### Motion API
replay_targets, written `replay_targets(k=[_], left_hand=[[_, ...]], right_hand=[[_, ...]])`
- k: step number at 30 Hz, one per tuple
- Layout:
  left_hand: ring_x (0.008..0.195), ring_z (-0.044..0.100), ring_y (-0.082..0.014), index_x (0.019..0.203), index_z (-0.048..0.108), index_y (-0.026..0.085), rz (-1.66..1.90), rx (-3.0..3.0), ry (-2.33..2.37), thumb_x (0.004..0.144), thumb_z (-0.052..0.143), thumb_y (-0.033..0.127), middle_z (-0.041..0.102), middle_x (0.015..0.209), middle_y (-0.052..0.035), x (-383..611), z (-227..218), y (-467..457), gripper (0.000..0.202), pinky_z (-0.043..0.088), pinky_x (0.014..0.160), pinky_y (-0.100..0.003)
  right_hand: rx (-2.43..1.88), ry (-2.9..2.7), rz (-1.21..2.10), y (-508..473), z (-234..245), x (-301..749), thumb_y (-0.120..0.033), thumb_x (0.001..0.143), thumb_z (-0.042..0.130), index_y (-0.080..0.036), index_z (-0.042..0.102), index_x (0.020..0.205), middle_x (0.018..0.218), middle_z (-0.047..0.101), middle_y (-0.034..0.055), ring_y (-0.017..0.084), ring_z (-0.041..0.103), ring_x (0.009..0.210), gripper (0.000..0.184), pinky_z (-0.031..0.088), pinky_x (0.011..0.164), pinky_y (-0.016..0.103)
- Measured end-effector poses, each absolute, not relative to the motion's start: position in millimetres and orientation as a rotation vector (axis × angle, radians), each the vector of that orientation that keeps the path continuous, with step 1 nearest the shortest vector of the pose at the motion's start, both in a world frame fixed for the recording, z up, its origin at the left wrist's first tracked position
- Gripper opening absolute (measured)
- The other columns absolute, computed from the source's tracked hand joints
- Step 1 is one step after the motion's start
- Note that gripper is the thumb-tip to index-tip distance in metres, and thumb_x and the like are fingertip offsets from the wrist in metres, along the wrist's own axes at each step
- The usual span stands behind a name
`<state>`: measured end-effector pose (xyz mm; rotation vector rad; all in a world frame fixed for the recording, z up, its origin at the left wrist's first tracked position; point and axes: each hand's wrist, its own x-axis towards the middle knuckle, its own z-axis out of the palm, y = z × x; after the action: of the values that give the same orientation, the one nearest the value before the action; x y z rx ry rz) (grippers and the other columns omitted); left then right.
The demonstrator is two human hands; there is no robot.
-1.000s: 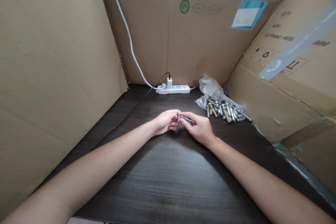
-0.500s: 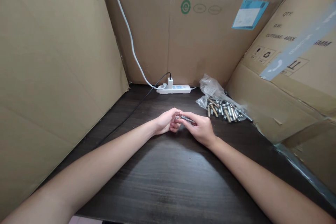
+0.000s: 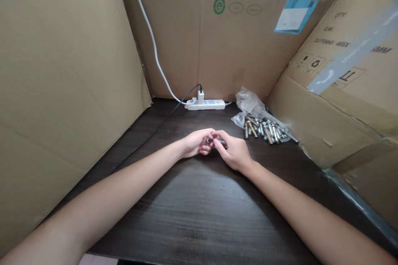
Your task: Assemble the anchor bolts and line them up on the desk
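Observation:
My left hand (image 3: pixel 195 144) and my right hand (image 3: pixel 234 152) meet over the middle of a dark wooden table (image 3: pixel 192 211). Both pinch the same small metal anchor bolt (image 3: pixel 214 141), which lies across between their fingertips. My left fingers close on its left end; my right fingers wrap its shaft, hiding most of it. To the right lies a heap of several similar bolts (image 3: pixel 267 129) on a clear plastic bag (image 3: pixel 248 103).
Cardboard boxes wall the table in: one on the left (image 3: pixel 62 83), one at the back (image 3: pixel 224 33), one on the right (image 3: pixel 348 74). A white power strip (image 3: pixel 207 104) with a plugged charger lies at the back; a black cable (image 3: pixel 155 130) runs from it forward-left.
My right hand has slid a little to the left along the bolt, covering more of its shaft. My left hand stays where it was.

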<state>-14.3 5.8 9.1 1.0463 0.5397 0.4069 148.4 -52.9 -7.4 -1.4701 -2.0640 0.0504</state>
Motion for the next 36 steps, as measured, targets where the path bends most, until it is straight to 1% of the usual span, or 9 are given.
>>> replay_targets(k=[3,7,13,19,22,26,28,32,36], left_hand=[[0.042,0.024,-0.0033,0.081,0.044,0.018,0.398,1.04,0.532,0.079,0.045,0.02,0.034,0.061,0.0054,-14.1,8.7,5.8,0.004,0.019,0.039,-0.013],[0.042,0.021,-0.0027,0.081,0.041,0.019,0.394,1.103,0.547,0.084,0.05,0.028,0.028,0.06,0.0072,-12.9,9.8,2.4,0.013,0.017,0.04,-0.012],[0.044,0.021,-0.0032,0.081,0.04,0.019,0.442,1.287,0.561,0.085,0.053,0.032,0.026,0.059,0.0085,-8.8,9.0,-5.1,0.019,0.017,0.039,-0.014],[0.042,0.025,-0.0057,0.077,0.043,0.019,0.547,1.488,0.671,0.087,0.048,0.038,0.029,0.052,0.0081,-6.6,-0.3,-2.4,0.022,0.021,0.039,-0.017],[0.042,0.026,-0.0068,0.074,0.045,0.019,0.668,1.599,0.804,0.086,0.046,0.038,0.03,0.051,0.0075,-10.4,-2.7,8.1,0.023,0.02,0.04,-0.019],[0.055,0.039,-0.0088,0.07,0.052,0.016,0.875,1.868,0.929,0.082,0.05,0.032,0.045,0.06,0.0034,-21.7,-1.6,28.2,0.021,0.031,0.052,-0.02],[0.061,0.043,-0.0101,0.072,0.055,0.016,0.915,1.969,1.019,0.081,0.051,0.031,0.051,0.065,0.0023,-29.0,-1.1,38.5,0.019,0.034,0.058,-0.021],[0.058,0.047,-0.0119,0.086,0.062,0.019,0.754,2.173,1.414,0.082,0.049,0.032,0.054,0.063,0.0026,-41.1,-1.5,58.2,0.019,0.032,0.055,-0.022],[0.07,0.056,-0.0157,0.09,0.064,0.023,0.74,2.228,1.555,0.08,0.052,0.031,0.064,0.078,-0.0006,-45.7,-1.2,79.5,0.018,0.037,0.06,-0.024]], right_hand=[[-1.511,-2.015,0.081,-52.3,-8.5,148.6,-0.031,0.085,0.045,-0.022,0.055,0.107,0.079,0.069,-0.0001,0.016,0.062,0.059,0.026,0.042,0.058,0.024],[-1.486,-1.99,0.115,-52.4,-8.0,149.1,-0.027,0.082,0.043,-0.022,0.051,0.102,0.066,0.063,-0.0024,0.015,0.056,0.052,0.022,0.039,0.055,0.023],[-1.476,-2.008,0.126,-52.6,-6.6,149.8,-0.027,0.083,0.041,-0.022,0.05,0.1,0.061,0.059,-0.0031,0.014,0.052,0.049,0.02,0.036,0.053,0.023],[-1.54,-2.002,0.122,-49.5,-5.3,153.3,-0.033,0.084,0.041,-0.023,0.05,0.098,0.058,0.057,-0.0034,0.016,0.053,0.048,0.019,0.036,0.053,0.024],[-1.59,-1.957,0.145,-45.3,-5.1,158.2,-0.031,0.084,0.041,-0.023,0.051,0.095,0.056,0.055,-0.0042,0.015,0.053,0.048,0.017,0.034,0.053,0.024],[-1.696,-1.909,0.165,-39.3,-7.1,163.5,-0.029,0.082,0.042,-0.024,0.053,0.087,0.055,0.056,-0.0044,0.015,0.054,0.05,0.013,0.032,0.052,0.023],[-1.747,-1.901,0.161,-37.7,-8.1,163.8,-0.03,0.082,0.044,-0.024,0.053,0.087,0.058,0.058,-0.0039,0.015,0.055,0.054,0.012,0.032,0.053,0.023],[-1.809,-1.949,0.138,-34.1,-7.4,159.6,-0.032,0.085,0.044,-0.023,0.053,0.093,0.066,0.062,-0.0024,0.016,0.058,0.06,0.015,0.033,0.056,0.023],[-1.802,-2.045,0.044,-14.0,-6.4,152.8,-0.029,0.09,0.041,-0.022,0.053,0.097,0.083,0.065,0.0017,0.016,0.059,0.07,0.016,0.036,0.064,0.025]])
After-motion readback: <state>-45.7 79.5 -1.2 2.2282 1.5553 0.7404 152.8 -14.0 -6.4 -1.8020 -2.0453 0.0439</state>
